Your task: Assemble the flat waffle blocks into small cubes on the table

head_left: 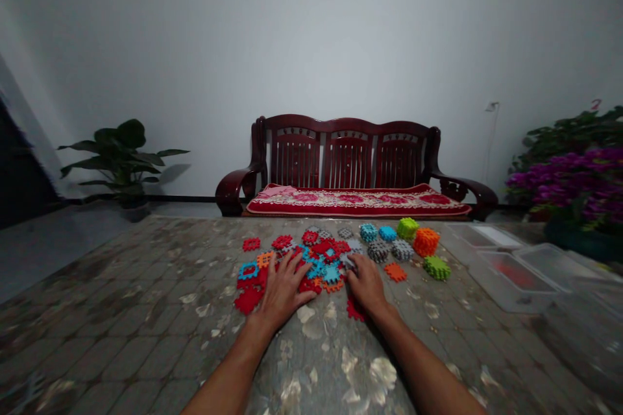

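My left hand lies flat with fingers spread on a pile of flat toothed puzzle tiles, red, blue and orange. My right hand rests at the pile's right edge, fingers curled down onto the tiles; what they grip, if anything, is hidden. A red tile lies just below that hand. To the right stand assembled toothed cubes: grey, blue, green, orange and a flatter green one.
The table has a mottled stone-pattern cover. Clear plastic containers sit at the right. Beyond the table stands a dark red wooden bench, with a potted plant at left and purple flowers at right.
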{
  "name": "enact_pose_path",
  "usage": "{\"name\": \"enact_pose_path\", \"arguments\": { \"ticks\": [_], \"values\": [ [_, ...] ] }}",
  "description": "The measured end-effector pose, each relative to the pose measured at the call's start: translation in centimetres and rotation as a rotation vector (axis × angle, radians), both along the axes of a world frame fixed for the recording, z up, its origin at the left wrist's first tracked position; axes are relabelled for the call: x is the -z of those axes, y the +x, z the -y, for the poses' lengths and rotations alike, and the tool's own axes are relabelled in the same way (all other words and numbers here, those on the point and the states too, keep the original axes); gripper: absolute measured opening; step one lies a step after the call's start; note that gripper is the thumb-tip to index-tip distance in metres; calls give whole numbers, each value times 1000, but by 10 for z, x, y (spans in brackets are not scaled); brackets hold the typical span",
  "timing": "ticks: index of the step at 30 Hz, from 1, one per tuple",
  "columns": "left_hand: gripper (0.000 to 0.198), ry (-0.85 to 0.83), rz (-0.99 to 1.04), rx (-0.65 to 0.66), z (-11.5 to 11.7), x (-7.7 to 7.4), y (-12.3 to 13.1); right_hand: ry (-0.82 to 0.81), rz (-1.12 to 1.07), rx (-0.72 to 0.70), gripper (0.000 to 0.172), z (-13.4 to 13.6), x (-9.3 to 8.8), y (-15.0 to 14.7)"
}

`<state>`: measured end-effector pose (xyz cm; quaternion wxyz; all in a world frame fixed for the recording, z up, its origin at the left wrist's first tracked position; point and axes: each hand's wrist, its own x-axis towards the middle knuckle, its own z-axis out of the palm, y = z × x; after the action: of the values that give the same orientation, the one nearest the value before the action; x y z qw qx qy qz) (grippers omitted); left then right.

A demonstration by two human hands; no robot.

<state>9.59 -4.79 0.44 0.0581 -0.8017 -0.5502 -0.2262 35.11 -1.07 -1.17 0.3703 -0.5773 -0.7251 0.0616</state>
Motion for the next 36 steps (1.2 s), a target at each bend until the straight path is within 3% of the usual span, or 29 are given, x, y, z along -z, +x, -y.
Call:
{"name": "enact_pose_path", "arguments": {
  "ticks": [5, 11, 15, 18, 22, 29, 36],
  "values": [
    [45, 25, 86, -68, 2, -14, -6, -31, 118, 10, 36, -11, -7, -5],
    [43, 76, 215, -461, 3, -32, -41, -77, 217, 21, 22, -11, -16, -3],
    [49, -2, 304, -717, 3, -32, -71, -98, 90, 102, 35, -12, -16, 5],
    [51, -128, 383, -838, 1, -29, -82, -98, -113, 137, 41, -17, -13, 11],
    [49, -183, 383, -816, -4, -25, -84, -104, -241, 90, 45, -22, -8, 17],
    [45, -223, 331, -832, -8, -20, -85, -157, -61, 138, 42, -13, -9, 20],
    [45, -232, 294, -823, -9, -18, -86, -179, 97, 95, 53, -8, -12, 16]
  ]
}}
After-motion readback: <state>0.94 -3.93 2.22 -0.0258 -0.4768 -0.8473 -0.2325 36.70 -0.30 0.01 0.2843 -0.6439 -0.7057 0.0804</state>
